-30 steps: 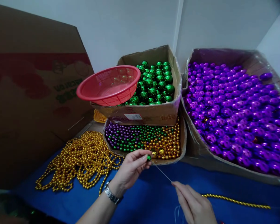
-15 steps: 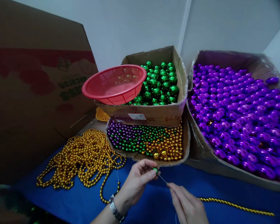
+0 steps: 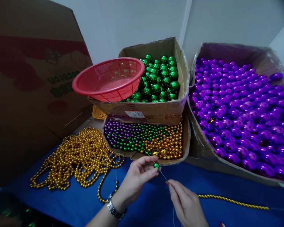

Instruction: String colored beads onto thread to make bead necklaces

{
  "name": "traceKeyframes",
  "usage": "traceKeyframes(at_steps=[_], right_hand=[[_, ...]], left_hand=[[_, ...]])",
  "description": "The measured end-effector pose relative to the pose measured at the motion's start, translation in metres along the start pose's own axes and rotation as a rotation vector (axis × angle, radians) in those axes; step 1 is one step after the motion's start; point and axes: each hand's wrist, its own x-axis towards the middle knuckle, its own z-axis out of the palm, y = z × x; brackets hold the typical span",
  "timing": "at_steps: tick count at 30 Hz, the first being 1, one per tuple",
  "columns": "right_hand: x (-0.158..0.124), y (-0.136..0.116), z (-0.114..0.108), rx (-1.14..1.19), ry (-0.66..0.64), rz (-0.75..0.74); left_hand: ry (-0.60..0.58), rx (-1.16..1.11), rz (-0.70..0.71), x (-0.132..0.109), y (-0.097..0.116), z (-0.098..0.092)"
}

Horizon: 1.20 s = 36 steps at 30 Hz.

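Between the thumb and fingers of my left hand [image 3: 138, 176] is a small shiny green bead [image 3: 156, 165]. A thin needle [image 3: 163, 175] runs through the bead, its tip showing beyond it. My right hand [image 3: 186, 201] pinches the needle's lower end, to the right of and below the bead. From under my right hand hangs a pale thread [image 3: 173, 217]. A string of gold beads [image 3: 234, 200] stretches to the right on the blue cloth. Just beyond my left fingers stands a low carton [image 3: 186, 151] of loose purple, green and gold beads.
A box [image 3: 132, 114] of large green balls sits above the bead carton, with a red plastic basket [image 3: 106, 78] resting on its edge. A heap of gold bead strands [image 3: 80, 157] lies left. A carton of purple balls [image 3: 241, 116] stands right, a tall cardboard box [image 3: 33, 94] far left.
The green bead shows more fully between my left fingers, with the needle tip now visible past it. Both hands have shifted slightly up and left in view, as have the surroundings.
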Motion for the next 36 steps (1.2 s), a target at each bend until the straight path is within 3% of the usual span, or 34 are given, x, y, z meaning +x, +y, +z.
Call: traceKeyframes(at_steps=[10, 13, 16, 21, 25, 36], right_hand=[[-0.012, 0.008, -0.001, 0.029, -0.021, 0.073], [-0.014, 0.009, -0.001, 0.035, -0.014, 0.063], [-0.015, 0.007, -0.003, 0.041, 0.03, 0.047], [-0.015, 0.001, -0.01, 0.084, 0.104, 0.144], [-0.016, 0.0, -0.017, 0.098, 0.132, 0.183], [-0.017, -0.002, -0.026, 0.086, 0.148, 0.288]], left_hand=[[0.167, 0.086, 0.075, 0.008, 0.012, -0.017], [0.197, 0.217, 0.143, 0.011, 0.019, -0.024], [0.199, 0.502, 0.207, 0.02, 0.031, -0.029], [0.001, 1.099, 0.373, 0.046, 0.04, -0.028], [-0.198, 1.478, 0.337, 0.065, 0.029, -0.02], [-0.271, 1.643, 0.268, 0.094, 0.01, -0.015]])
